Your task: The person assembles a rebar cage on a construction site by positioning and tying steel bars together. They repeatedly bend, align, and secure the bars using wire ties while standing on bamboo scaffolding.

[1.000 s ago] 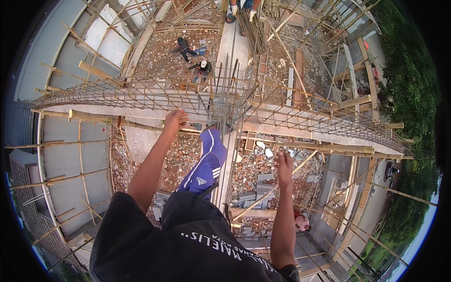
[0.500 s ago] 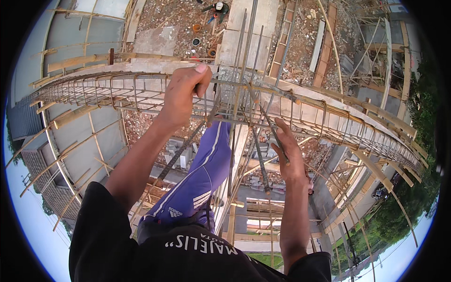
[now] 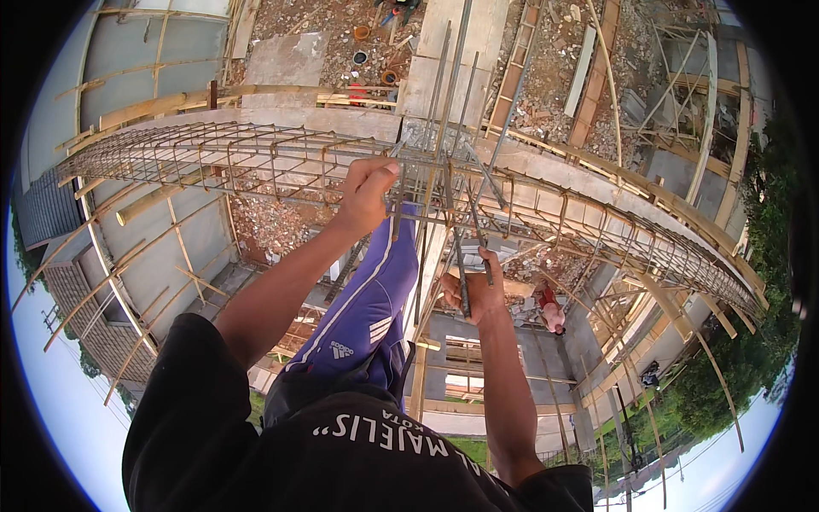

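By two bars (image 3: 461,273) the right hand (image 3: 479,294), and by one rebar cage (image 3: 273,152) the left hand (image 3: 368,196), bend fingers, grips unclear.

Daylight fills an open-air building site. Grey walls (image 3: 124,55) stand at left, crossed by bamboo poles (image 3: 166,197). Reddish-brown rubble (image 3: 548,81) covers ground below. Beyond lie a tiled roof (image 3: 77,290) at left, green trees (image 3: 772,286) at right, and pale blue sky (image 3: 64,397) toward the lower corners.

Building site, open air: long brown steel rebar cage (image 3: 273,158) along pale flat wooden boards (image 3: 341,125), tan bamboo poles (image 3: 162,201) by bare grey walls (image 3: 115,107), brown rubble-strewn ground (image 3: 554,94) below.
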`<state>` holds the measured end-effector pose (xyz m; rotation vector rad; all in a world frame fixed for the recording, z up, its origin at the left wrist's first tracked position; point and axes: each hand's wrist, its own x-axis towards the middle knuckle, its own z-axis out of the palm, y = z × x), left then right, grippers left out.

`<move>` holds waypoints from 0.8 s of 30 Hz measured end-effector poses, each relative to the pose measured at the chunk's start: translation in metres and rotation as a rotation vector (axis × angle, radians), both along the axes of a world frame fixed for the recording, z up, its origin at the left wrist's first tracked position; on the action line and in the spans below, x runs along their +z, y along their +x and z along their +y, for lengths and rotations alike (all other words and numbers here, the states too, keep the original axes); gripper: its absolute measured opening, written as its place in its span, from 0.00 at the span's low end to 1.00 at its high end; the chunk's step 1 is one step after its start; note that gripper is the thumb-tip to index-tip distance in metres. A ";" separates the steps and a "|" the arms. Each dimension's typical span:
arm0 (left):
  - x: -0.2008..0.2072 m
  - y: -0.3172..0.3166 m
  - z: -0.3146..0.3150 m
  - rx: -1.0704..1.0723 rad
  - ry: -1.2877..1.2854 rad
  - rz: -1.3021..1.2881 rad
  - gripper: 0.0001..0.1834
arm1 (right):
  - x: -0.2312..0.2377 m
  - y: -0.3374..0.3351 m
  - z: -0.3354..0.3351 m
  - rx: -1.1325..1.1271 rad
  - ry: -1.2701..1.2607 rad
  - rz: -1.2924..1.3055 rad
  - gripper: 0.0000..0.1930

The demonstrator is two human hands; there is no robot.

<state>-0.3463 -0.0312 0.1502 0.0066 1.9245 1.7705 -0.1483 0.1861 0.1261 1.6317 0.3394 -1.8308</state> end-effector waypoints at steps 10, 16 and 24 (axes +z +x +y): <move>-0.016 -0.027 0.021 0.210 0.150 0.042 0.19 | -0.016 0.006 -0.003 -0.103 -0.005 -0.109 0.31; -0.008 -0.035 0.033 0.225 0.217 0.080 0.20 | -0.011 -0.003 -0.009 -0.158 0.060 -0.104 0.29; -0.013 -0.036 0.044 0.287 0.144 0.120 0.21 | -0.008 -0.003 -0.007 -0.132 0.121 -0.045 0.30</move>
